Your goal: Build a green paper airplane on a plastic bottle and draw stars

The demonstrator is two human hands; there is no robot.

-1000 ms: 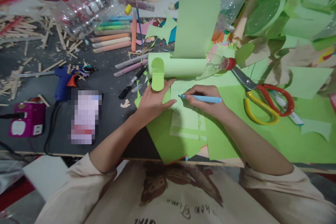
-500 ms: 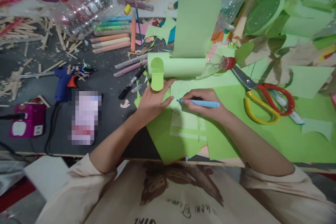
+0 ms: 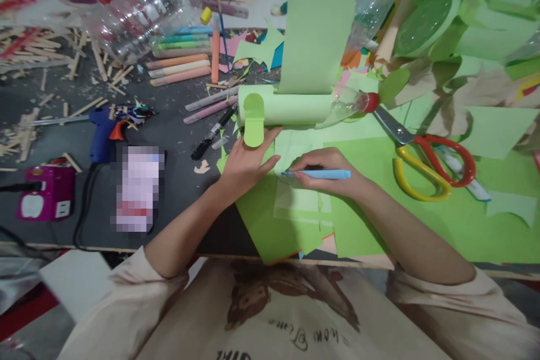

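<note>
My right hand (image 3: 324, 166) is closed around a light blue marker (image 3: 331, 174), its tip on a pale green paper sheet (image 3: 295, 202) where a thin curved line shows. My left hand (image 3: 248, 163) lies flat with fingers spread at the left edge of that sheet. Part of it is under the paper-wrapped plastic bottle (image 3: 299, 109), whose green paper tab (image 3: 253, 120) hangs over the fingers. The bottle lies sideways with its red cap (image 3: 368, 102) to the right, and a large rounded paper piece (image 3: 317, 31) stands out behind it. Brighter green paper (image 3: 371, 208) spreads underneath.
Scissors (image 3: 422, 157) with red and yellow handles lie right of my right hand. To the left are a black marker (image 3: 213, 134), a blue glue gun (image 3: 101, 135), a blurred-out phone (image 3: 137, 188) and a purple box (image 3: 45, 193). Plastic bottles (image 3: 135, 17), markers and wood sticks crowd the back.
The marker tip has moved slightly left and down along the curved line, and the marker lies flatter. My left hand stays in place.
</note>
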